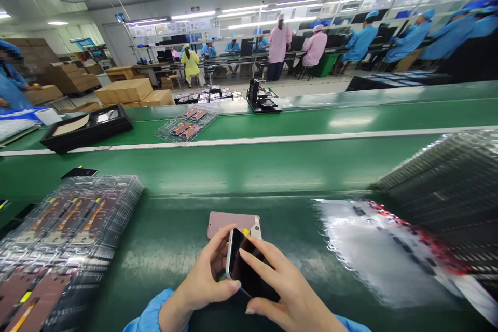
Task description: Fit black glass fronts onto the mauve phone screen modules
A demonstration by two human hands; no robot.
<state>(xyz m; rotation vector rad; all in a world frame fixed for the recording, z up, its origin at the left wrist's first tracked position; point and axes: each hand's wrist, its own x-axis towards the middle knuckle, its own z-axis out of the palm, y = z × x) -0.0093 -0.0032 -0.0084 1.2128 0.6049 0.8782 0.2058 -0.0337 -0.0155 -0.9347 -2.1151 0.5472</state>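
Low in the head view, a smartphone (251, 272) with a dark screen and a silver edge is held tilted over the green bench. My left hand (208, 272) grips its left side, the thumb along the near edge. Across its right side lies my right hand (282, 280), fingers on the screen and thumb at the lower edge. A small yellow tab shows at the phone's top. Just beyond my hands a pinkish flat panel (227, 220) with a pale right end lies on the bench, partly covered by my fingers.
Stacked clear trays (93, 218) of pinkish panels stand left. On the right lie translucent sheets (373, 249) beside a tall tray stack (447, 202). Across the green conveyor (291, 161) are a black box (87, 127), another clear tray (187, 124) and a black fixture (262, 97). Several people work beyond.
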